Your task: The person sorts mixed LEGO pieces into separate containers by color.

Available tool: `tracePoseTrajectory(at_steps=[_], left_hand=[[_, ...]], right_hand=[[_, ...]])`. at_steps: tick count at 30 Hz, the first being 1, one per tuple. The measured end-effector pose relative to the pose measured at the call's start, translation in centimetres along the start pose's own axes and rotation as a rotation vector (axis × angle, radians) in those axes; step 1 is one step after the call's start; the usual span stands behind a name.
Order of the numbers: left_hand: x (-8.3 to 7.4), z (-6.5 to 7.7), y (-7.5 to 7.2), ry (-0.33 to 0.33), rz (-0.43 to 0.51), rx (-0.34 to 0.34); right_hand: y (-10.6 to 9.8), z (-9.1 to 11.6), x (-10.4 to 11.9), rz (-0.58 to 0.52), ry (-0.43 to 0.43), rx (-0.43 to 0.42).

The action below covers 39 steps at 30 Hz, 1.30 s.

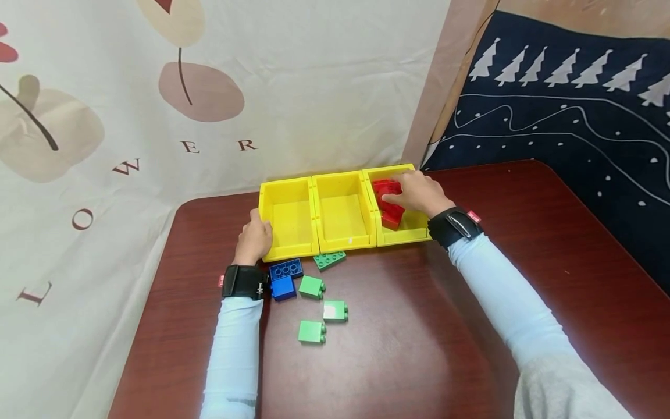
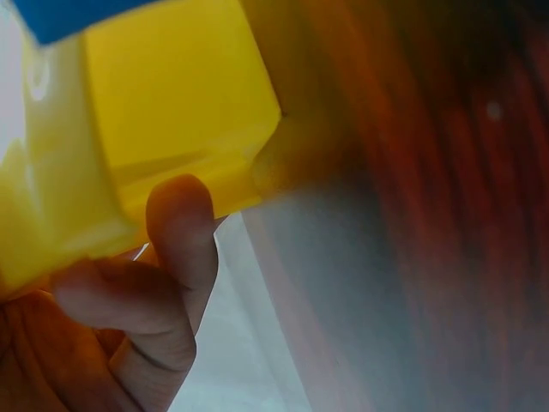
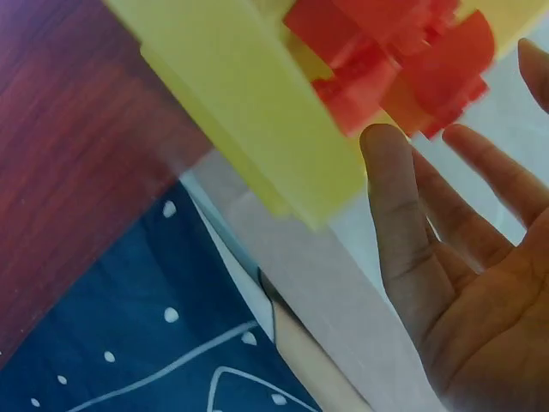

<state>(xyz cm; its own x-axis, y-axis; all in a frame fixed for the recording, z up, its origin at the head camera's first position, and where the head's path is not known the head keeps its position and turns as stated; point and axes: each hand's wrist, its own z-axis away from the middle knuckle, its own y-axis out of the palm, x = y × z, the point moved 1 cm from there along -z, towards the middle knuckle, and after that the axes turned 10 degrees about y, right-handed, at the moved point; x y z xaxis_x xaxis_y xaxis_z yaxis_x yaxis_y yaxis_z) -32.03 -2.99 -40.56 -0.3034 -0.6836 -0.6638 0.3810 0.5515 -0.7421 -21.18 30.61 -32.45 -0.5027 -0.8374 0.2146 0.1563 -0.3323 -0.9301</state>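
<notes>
A row of three joined yellow bins [image 1: 342, 215] stands at the back of the table. My left hand [image 1: 253, 238] grips the outer wall of the left bin, and in the left wrist view its fingers [image 2: 180, 223] bend against the yellow edge. Several red toy building bricks [image 1: 391, 218] lie piled in the right bin. My right hand [image 1: 419, 193] is over that bin, its fingers spread beside the red bricks. The right wrist view shows the extended fingers [image 3: 399, 206] and bare palm, with the red bricks [image 3: 403, 60] beyond the fingertips.
Two blue bricks [image 1: 283, 288] lie by my left wrist. Three light green bricks [image 1: 311, 331] are scattered on the brown table [image 1: 387, 361], and a flatter green brick [image 1: 330, 260] lies against the bins' front. Printed cloth [image 1: 314, 87] hangs behind.
</notes>
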Motion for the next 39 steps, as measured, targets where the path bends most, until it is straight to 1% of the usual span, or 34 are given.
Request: tracePoseTrajectory(at_steps=[3, 5, 6, 8, 10, 11, 13, 16, 17, 20, 23, 26, 29, 30, 34, 39], left_hand=[[0.0, 0.0, -0.1, 0.002, -0.002, -0.002], [0.0, 0.0, -0.1, 0.0, 0.0, -0.002], [0.0, 0.0, -0.1, 0.002, -0.004, -0.003], [0.0, -0.1, -0.1, 0.001, -0.009, -0.005], [0.0, -0.1, -0.1, 0.0, -0.013, -0.003], [0.0, -0.1, -0.1, 0.0, -0.016, -0.002], [0.0, -0.2, -0.1, -0.003, -0.016, 0.0], [0.0, -0.1, 0.0, -0.003, -0.014, -0.001], [0.0, -0.1, 0.0, -0.003, -0.012, -0.002], [0.0, 0.0, 0.0, -0.007, 0.001, -0.002], [0.0, 0.0, 0.0, -0.02, 0.009, 0.002], [0.1, 0.0, -0.1, -0.029, 0.014, 0.01], [0.1, 0.1, -0.1, -0.027, 0.017, 0.012], [0.1, 0.1, -0.1, -0.026, 0.019, 0.012], [0.0, 0.2, 0.0, -0.02, 0.016, 0.008], [-0.2, 0.1, -0.1, -0.014, 0.011, 0.003]], right_hand=[[-0.4, 1.3, 0.1, 0.005, -0.022, -0.047], [-0.3, 2.7, 0.3, -0.003, -0.076, -0.116], [0.0, 3.4, 0.5, -0.015, -0.124, -0.162], [0.9, 5.3, 1.0, -0.039, -0.25, -0.257], [2.5, 7.2, 1.5, -0.064, -0.388, -0.336], [3.4, 8.2, 1.8, -0.07, -0.46, -0.362], [5.2, 10.1, 2.5, -0.074, -0.579, -0.383], [7.7, 12.7, 3.6, -0.069, -0.704, -0.388], [8.3, 13.5, 3.9, -0.067, -0.731, -0.386], [9.8, 15.6, 4.9, -0.069, -0.769, -0.361], [10.7, 17.2, 5.7, -0.059, -0.753, -0.282], [11.4, 18.2, 6.2, -0.014, -0.721, -0.178], [12.2, 18.6, 6.5, 0.04, -0.713, -0.126], [12.5, 18.7, 6.6, 0.059, -0.714, -0.127], [13.6, 18.7, 6.8, 0.113, -0.731, -0.181], [14.3, 18.5, 7.1, 0.129, -0.732, -0.263]])
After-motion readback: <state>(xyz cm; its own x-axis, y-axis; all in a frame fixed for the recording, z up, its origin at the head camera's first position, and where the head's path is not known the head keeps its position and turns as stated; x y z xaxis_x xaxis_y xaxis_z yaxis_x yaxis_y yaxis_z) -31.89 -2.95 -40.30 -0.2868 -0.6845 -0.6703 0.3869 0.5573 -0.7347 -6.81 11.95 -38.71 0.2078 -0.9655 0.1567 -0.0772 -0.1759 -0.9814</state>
